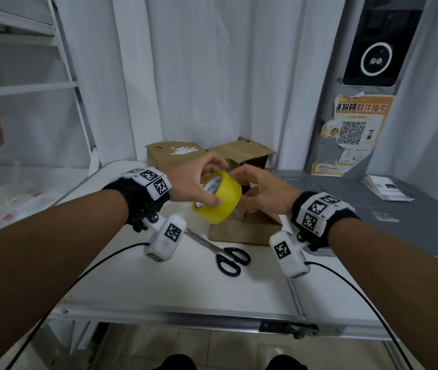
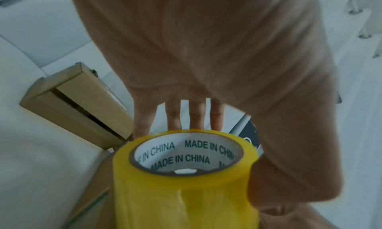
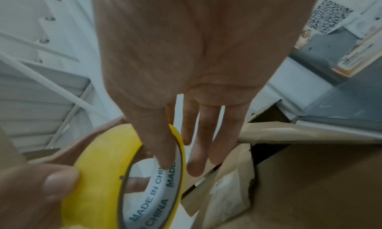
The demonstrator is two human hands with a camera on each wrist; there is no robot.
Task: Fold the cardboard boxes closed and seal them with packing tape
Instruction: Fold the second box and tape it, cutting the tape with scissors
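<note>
A yellow roll of packing tape (image 1: pixel 216 198) is held above a cardboard box (image 1: pixel 241 231) whose top flaps stand partly open. My left hand (image 1: pixel 199 182) grips the roll, thumb on its near face and fingers over the top. In the left wrist view the tape roll (image 2: pixel 186 191) shows its white core printed "MADE IN CHINA". My right hand (image 1: pixel 257 188) meets the roll from the right. In the right wrist view its thumb reaches into the core of the tape roll (image 3: pixel 99 175), one finger lies behind the rim, and the others hang straight over the box (image 3: pixel 310 183).
Two more cardboard boxes (image 1: pixel 169 156) (image 1: pixel 241 153) stand at the back of the white table (image 1: pixel 159 284). Black-handled scissors (image 1: pixel 228 256) lie in front of the near box. A grey counter (image 1: pixel 399 222) with a paper stack (image 1: pixel 386 190) adjoins on the right; white shelving (image 1: pixel 39 86) stands left.
</note>
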